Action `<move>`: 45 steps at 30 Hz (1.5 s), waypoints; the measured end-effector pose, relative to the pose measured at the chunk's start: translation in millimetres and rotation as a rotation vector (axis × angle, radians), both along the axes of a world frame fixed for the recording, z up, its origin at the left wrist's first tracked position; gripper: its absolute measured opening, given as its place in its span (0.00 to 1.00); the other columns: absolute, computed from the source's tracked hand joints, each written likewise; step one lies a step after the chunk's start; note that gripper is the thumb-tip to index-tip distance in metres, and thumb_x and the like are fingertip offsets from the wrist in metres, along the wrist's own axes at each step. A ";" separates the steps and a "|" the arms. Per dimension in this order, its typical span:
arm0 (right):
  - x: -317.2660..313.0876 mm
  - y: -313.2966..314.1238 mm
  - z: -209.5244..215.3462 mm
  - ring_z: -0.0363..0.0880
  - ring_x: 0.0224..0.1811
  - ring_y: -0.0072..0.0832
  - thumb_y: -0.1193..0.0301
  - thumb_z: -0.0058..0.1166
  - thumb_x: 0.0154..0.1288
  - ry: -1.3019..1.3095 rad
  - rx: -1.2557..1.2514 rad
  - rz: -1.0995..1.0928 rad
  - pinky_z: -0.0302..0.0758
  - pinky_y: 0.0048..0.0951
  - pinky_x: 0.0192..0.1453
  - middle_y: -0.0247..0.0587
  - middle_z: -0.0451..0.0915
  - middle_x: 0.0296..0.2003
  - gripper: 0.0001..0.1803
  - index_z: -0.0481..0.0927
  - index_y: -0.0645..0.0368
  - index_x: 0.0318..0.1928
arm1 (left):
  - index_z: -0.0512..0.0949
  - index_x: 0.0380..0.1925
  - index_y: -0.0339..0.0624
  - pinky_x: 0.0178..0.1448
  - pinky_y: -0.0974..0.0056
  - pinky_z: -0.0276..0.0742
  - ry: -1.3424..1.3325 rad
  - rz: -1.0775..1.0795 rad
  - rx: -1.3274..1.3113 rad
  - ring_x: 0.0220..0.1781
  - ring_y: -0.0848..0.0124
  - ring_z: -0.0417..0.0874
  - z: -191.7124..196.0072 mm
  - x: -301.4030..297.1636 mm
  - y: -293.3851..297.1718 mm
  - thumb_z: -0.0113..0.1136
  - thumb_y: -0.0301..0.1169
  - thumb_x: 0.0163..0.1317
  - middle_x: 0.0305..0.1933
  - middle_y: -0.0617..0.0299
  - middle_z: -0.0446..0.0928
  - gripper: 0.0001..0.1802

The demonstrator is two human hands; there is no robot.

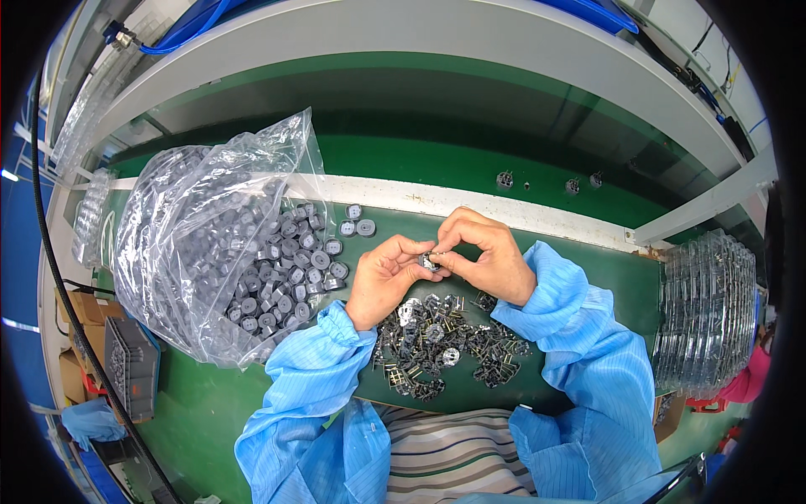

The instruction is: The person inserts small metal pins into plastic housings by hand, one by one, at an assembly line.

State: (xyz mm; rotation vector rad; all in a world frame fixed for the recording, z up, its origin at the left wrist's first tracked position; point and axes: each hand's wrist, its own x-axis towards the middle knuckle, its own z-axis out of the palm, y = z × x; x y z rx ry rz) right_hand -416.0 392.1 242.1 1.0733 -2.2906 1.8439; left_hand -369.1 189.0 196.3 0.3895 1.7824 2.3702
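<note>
Head view: left hand (384, 277) and right hand (489, 254) pinch small part (431, 261) over green bench (210, 403).

Even, bright overhead light fell on the green worktop (470, 227), and shadows were soft, deepest under the curved shelf (437, 42). Glare glinted off the clear plastic bag (193, 218) and the stacked clear trays (714, 311). Fisheye distortion bent straight edges toward a black rim. The centre was sharp; the margins were softer.

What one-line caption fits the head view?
Both hands, left hand and right hand, pinch a small metal part above a pile of parts.
</note>
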 end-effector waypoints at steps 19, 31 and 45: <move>1.0 -2.5 -9.4 0.82 0.36 0.34 0.83 0.67 0.55 0.334 0.163 -0.089 0.79 0.31 0.38 0.41 0.79 0.35 0.10 0.82 0.62 0.37 | 0.74 0.58 0.29 0.64 0.65 0.83 -0.159 0.019 -0.020 0.57 0.67 0.85 9.7 -0.9 2.2 0.53 0.09 0.67 0.56 0.49 0.81 0.20; 2.0 -8.3 -2.4 0.77 0.47 0.43 0.75 0.71 0.51 0.347 0.260 0.005 0.75 0.40 0.48 0.42 0.77 0.43 0.20 0.79 0.59 0.46 | 0.54 0.71 0.35 0.62 0.66 0.82 -0.282 0.025 0.070 0.56 0.66 0.85 22.0 0.7 -2.2 0.50 0.11 0.69 0.57 0.44 0.81 0.33; -131.5 51.9 -49.7 0.76 0.51 0.46 0.73 0.68 0.56 0.475 0.672 -0.505 0.74 0.43 0.56 0.47 0.82 0.42 0.17 0.82 0.62 0.46 | 0.74 0.63 0.37 0.72 0.51 0.69 0.606 0.581 -1.554 0.71 0.46 0.71 -0.2 -23.5 -49.6 0.72 0.30 0.57 0.67 0.46 0.73 0.33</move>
